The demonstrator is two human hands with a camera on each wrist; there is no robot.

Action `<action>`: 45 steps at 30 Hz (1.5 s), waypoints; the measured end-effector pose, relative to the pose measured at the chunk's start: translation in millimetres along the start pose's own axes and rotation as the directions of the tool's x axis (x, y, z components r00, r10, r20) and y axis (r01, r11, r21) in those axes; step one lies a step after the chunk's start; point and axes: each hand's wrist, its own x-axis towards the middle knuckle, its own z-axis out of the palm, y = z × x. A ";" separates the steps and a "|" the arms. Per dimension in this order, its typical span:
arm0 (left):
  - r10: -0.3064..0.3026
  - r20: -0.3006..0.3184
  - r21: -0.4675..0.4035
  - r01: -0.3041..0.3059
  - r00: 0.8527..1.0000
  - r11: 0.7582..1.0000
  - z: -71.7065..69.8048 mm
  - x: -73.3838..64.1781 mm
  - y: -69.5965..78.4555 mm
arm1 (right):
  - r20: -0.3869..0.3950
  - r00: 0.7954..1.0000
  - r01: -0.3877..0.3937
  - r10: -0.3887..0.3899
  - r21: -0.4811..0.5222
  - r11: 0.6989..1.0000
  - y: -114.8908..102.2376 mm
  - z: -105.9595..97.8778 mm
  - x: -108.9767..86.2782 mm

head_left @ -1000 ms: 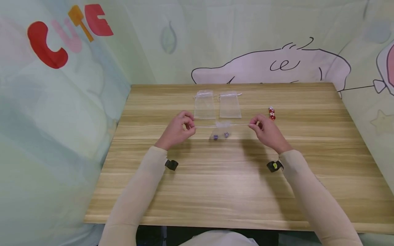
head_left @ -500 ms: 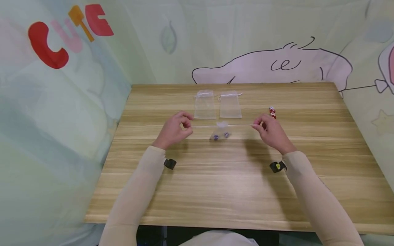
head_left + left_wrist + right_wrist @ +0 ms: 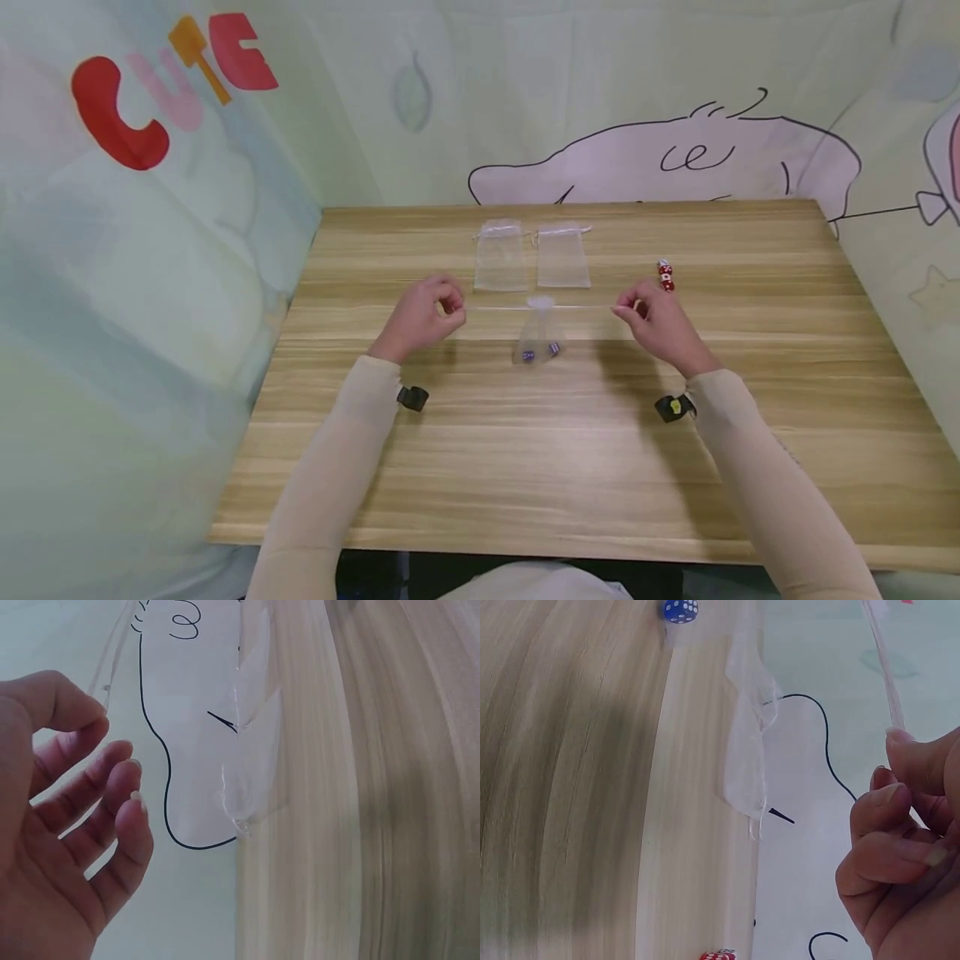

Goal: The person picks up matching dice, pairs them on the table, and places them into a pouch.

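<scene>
A sheer white drawstring pouch (image 3: 539, 329) hangs between my hands with its neck gathered. Two blue dice (image 3: 554, 348) sit at its bottom, and one blue die (image 3: 680, 610) shows in the right wrist view. My left hand (image 3: 431, 315) pinches one end of the drawstring (image 3: 109, 671) between thumb and forefinger, its other fingers loosely bent. The opposite end of the string (image 3: 887, 671) is pinched by my right hand (image 3: 652, 321). The string runs taut and level between the two hands.
Two flat sheer pouches (image 3: 500, 258) (image 3: 563, 258) lie side by side on the wooden table (image 3: 525, 467), beyond the hanging one. A short row of red dice (image 3: 665, 277) lies just past my right hand. A printed cloth backdrop (image 3: 360, 100) borders the table's back and left.
My hands have drawn slightly apart, pulling the string longer. The pouch's neck has bunched tighter, and its bottom with the blue dice now hangs lower, toward me.
</scene>
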 end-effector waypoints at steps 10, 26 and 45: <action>-0.132 0.022 -0.084 0.133 0.991 0.988 17.1 -4.9 -3.0 | 0.014 0.996 -0.088 0.087 0.071 0.994 -3.0 9.3 6.6; -0.354 -0.019 -0.048 0.353 0.935 0.934 74.0 -1.4 3.7 | 0.077 0.989 -0.133 0.126 0.086 0.987 5.4 47.7 15.6; -0.348 -0.028 -0.098 0.344 0.937 0.934 97.7 -6.2 3.0 | 0.209 0.961 -0.207 0.179 0.119 0.971 -4.0 87.8 12.7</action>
